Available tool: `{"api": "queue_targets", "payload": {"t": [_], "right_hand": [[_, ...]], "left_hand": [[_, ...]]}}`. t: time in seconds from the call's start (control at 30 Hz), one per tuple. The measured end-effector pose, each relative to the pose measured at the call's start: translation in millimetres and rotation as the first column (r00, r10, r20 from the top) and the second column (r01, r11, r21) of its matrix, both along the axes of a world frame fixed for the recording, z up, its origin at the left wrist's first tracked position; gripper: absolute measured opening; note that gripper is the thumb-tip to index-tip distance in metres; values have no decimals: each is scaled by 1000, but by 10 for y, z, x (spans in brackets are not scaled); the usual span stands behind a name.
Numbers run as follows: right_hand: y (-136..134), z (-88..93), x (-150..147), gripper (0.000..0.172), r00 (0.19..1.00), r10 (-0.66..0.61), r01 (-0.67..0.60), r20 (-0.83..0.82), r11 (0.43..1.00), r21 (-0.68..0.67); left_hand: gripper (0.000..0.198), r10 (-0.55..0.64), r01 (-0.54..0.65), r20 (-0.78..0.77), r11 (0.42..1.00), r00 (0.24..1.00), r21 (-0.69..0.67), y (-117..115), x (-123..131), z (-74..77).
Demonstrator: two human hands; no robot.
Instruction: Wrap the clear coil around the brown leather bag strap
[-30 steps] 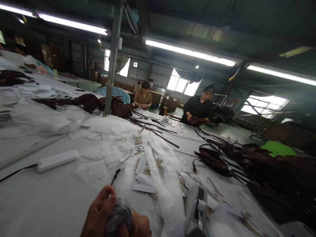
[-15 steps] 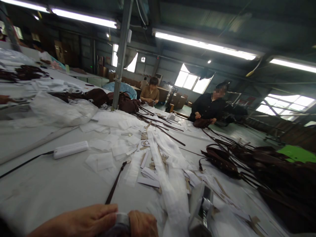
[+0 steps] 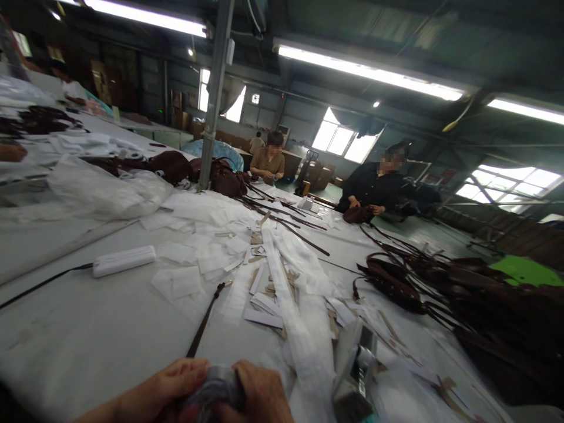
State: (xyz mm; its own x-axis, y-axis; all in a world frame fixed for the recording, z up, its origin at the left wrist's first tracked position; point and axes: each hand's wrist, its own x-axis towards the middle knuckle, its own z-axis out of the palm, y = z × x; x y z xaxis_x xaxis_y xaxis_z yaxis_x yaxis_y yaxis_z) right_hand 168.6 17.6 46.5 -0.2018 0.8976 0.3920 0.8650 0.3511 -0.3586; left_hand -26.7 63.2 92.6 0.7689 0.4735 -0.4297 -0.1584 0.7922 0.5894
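Observation:
At the bottom edge, my left hand (image 3: 170,382) and my right hand (image 3: 264,388) are close together, with fingers closed on a rounded grey-white band (image 3: 222,376) curved between them. Its exact kind is unclear, and its lower part is blurred and cut off by the frame. A dark brown strap (image 3: 203,323) with a small metal clip at its far end lies just beyond my left hand. Whether it joins the band is hidden. Right of my right hand stands a grey metal tape dispenser (image 3: 355,370).
White film strips (image 3: 295,317) and paper scraps (image 3: 264,317) spread across the table's middle. Brown leather bags (image 3: 396,282) with long straps heap at right. A white power strip (image 3: 124,261) lies left. Two people work across the table, near a metal post (image 3: 215,94).
Both hands have shifted slightly right, and the grey-white band between them shows more. My right hand has turned a little around it. The camera view has tilted slightly.

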Motion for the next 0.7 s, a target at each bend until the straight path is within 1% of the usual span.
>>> {"api": "queue_targets", "payload": {"t": [0.03,0.07,0.1,0.17,0.23,0.27,0.33,0.43,0.47,0.53,0.6,0.63,0.7], "right_hand": [[6,93,89,49,996,9,-16,-86,997,-81],[9,170,186,54,983,-5,-20,-182,991,-133],[10,226,284,56,961,-51,9,-271,988,-153],[-4,271,446,50,899,-169,123,-403,983,-137],[-34,262,519,42,843,-247,223,-478,969,-108],[-49,257,513,39,829,-250,235,-500,967,-95],[-66,270,425,37,834,-189,189,-518,981,-55],[-36,345,183,37,864,-52,61,-500,998,3],[-12,368,97,38,878,-18,23,-478,1000,4],[43,385,-58,41,923,11,-29,-385,999,-41],[89,349,-175,47,974,1,-18,-225,997,-72],[103,314,-214,50,989,-21,12,-146,998,-60],[112,229,-248,52,995,-83,83,-47,997,-1]], "left_hand": [[33,23,-23,6,998,1000,-58,46,-44,-63],[32,38,-36,12,992,999,-122,90,-88,-133],[32,40,-35,21,982,999,-184,129,-129,-206],[36,-4,18,52,961,999,-277,183,-188,-338],[41,-63,86,84,945,994,-316,202,-208,-422],[42,-97,122,93,939,991,-320,201,-204,-437],[42,-142,170,110,935,984,-310,188,-179,-406],[34,-116,149,132,947,985,-285,162,-116,-238],[33,-106,138,127,952,986,-274,153,-93,-171],[35,-102,121,95,967,990,-222,135,-55,-58],[39,-105,114,65,981,992,-158,117,-33,-5],[40,-101,107,55,985,993,-134,108,-30,-7],[45,-113,114,12,986,993,-121,91,-36,-59]]}}
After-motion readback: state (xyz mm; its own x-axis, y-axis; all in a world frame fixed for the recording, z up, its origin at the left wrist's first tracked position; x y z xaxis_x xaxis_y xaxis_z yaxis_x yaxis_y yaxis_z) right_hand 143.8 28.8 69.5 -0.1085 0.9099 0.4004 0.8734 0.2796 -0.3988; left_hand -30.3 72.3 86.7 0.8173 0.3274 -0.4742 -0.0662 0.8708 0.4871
